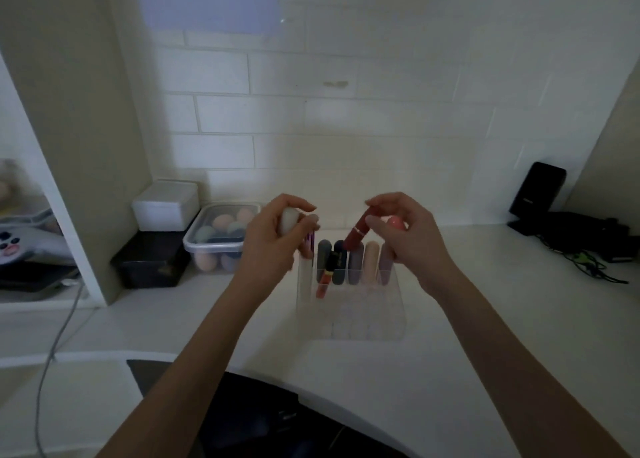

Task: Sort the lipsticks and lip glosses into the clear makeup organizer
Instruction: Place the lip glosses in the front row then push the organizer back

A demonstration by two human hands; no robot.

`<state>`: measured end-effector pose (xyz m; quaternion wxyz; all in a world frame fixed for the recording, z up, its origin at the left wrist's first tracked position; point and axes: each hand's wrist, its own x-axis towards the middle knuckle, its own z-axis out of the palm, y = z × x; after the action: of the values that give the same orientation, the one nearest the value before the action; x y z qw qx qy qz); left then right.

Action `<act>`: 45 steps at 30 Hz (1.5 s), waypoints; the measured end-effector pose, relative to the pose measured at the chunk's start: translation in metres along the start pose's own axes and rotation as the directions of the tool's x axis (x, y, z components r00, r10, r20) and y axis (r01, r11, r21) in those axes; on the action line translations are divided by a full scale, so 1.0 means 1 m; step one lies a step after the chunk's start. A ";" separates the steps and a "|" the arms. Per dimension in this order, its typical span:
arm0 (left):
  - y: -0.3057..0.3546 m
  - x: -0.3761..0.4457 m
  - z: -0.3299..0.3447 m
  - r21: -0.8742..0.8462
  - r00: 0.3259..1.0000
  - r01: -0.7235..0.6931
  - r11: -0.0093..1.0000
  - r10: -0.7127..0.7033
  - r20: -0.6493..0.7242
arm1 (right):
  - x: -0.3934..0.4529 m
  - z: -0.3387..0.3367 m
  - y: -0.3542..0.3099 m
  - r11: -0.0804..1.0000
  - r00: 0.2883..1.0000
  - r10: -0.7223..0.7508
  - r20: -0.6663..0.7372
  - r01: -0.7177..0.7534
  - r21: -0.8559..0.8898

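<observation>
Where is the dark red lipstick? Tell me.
Head view, centre: the dark red lipstick is tilted in the right hand, above the clear organizer's back row.

My right hand (401, 236) pinches a red lipstick (356, 234), tilted, lower end just above the tubes standing in the clear organizer (349, 305) below my fingers. My left hand (277, 239) grips a white rounded item (290, 219); a purple tube (311, 241) shows under those fingers.
</observation>
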<state>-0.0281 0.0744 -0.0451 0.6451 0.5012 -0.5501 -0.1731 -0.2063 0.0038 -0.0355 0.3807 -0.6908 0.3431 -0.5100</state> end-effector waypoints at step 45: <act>-0.020 -0.048 0.035 0.053 0.983 -0.058 0.997 0.048 0.175 | -0.030 0.004 0.021 0.947 0.984 0.094 0.152 -0.135 0.291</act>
<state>-0.0688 0.0866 -0.0917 0.5843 0.4877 -0.6223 -0.1830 -0.2116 0.0207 -0.0680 0.5327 -0.6371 0.2744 -0.4848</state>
